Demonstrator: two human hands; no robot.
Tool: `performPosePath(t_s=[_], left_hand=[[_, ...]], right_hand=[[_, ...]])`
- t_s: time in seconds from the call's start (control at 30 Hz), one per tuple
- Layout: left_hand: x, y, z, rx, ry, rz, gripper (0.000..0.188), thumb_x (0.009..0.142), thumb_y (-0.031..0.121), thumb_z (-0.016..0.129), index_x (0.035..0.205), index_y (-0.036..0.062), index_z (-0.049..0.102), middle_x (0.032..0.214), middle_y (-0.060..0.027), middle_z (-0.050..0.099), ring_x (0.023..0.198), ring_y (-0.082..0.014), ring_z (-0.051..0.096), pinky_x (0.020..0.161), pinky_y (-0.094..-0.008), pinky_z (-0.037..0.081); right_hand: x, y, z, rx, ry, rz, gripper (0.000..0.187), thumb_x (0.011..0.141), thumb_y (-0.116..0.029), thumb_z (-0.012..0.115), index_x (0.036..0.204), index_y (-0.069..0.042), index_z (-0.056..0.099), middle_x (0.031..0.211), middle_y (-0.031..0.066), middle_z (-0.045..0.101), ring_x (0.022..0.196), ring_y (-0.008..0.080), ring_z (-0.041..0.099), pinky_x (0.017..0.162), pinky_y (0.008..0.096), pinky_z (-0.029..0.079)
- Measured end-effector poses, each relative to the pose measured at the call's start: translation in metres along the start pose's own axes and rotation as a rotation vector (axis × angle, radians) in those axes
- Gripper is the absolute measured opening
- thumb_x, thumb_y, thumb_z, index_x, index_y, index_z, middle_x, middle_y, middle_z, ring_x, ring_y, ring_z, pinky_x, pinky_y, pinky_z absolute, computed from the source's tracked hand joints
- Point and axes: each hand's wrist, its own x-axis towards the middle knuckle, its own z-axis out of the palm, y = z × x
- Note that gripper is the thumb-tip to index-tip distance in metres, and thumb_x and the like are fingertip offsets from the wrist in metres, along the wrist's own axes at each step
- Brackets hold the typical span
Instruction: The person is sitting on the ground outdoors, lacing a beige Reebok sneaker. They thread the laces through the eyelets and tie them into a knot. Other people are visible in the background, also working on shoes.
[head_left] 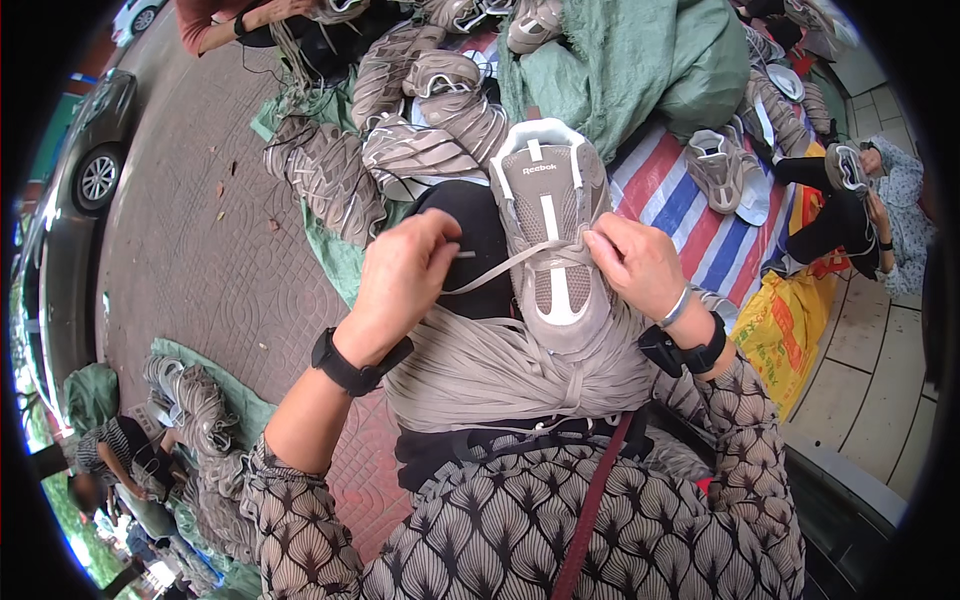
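Note:
A grey-beige sneaker (540, 180) lies on my lap with its white-lined opening pointing away from me and its toe toward me. A flat beige shoelace (497, 268) crosses its tongue near the lowest eyelets. To the left of the shoe, my left hand (402, 272) is closed in a pinch on the lace, whose pale tip sticks out by the fingers. My right hand (640, 265) is closed at the shoe's right edge, thumb and finger on the lace by the eyelets. Under the toe, a thick bundle of loose beige laces (490, 370) rests across my lap.
Piled sneakers (440, 125) lie ahead, beside a green woven sack (640, 70). A striped sheet (690, 215) and a yellow bag (785, 325) are at right. Other people work nearby, one at right handling a shoe (846, 168). A parked car (75, 200) stands at left.

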Motion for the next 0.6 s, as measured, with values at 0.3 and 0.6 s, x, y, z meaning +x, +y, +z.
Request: performPosePath(t_s=[0.3, 0.6], left_hand=[[0.008, 0.001, 0.04, -0.475, -0.094, -0.208, 0.017, 0.09, 0.011, 0.069, 0.103, -0.0003, 0.069, 0.082, -0.002, 0.069, 0.07, -0.0058, 0.059, 0.063, -0.0228, 0.05], [0.01, 0.011, 0.048, -0.068, 0.059, 0.01, 0.01, 0.083, 0.007, 0.068, 0.088, -0.0008, 0.069, 0.075, -0.0138, 0.069, 0.062, -0.0215, 0.066, 0.061, -0.0325, 0.051]], right_hand=[[-0.003, -0.005, 0.002, 0.202, 0.047, 0.138, 0.013, 0.088, -0.012, 0.066, 0.089, -0.002, 0.057, 0.074, 0.0132, 0.06, 0.061, 0.0288, 0.06, 0.056, 0.0368, 0.046], [-0.005, 0.001, 0.008, 0.185, 0.081, 0.047, 0.01, 0.087, -0.007, 0.065, 0.088, -0.001, 0.058, 0.074, 0.0119, 0.059, 0.059, 0.0249, 0.057, 0.055, 0.034, 0.044]])
